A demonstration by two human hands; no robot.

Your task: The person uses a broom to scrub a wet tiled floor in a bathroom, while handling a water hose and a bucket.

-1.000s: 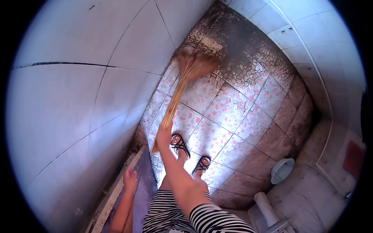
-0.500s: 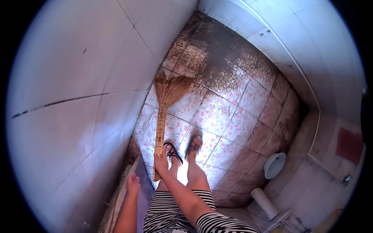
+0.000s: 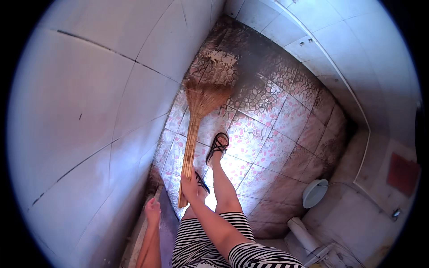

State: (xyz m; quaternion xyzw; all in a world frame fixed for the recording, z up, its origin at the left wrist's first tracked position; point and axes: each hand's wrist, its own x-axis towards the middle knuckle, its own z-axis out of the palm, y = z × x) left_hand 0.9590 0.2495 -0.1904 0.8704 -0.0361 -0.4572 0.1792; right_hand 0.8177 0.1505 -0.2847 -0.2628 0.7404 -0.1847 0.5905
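Observation:
A straw broom [image 3: 206, 100] reaches away from me with its bristles fanned out over the tiled floor [image 3: 250, 134], close to the left wall. My right hand [image 3: 190, 186] is wrapped round the lower part of its bundled handle, and my right forearm crosses over my legs. The bristle tips look smeared by motion. My left hand [image 3: 153, 209] hovers at the lower left, near the wall, holding nothing, its fingers loosely bent and somewhat apart.
White tiled walls [image 3: 98, 89] stand on both sides. Dark grime [image 3: 252, 53] covers the far floor. My feet wear black sandals [image 3: 218, 146]. On the right are a pale basin [image 3: 315, 193], a white pipe [image 3: 303, 233], a tap [image 3: 396, 213] and a red square [image 3: 402, 174] on the wall.
My right foot has stepped forward. The broom has swung slightly to the right, its bristles a little farther off. My left hand has barely moved.

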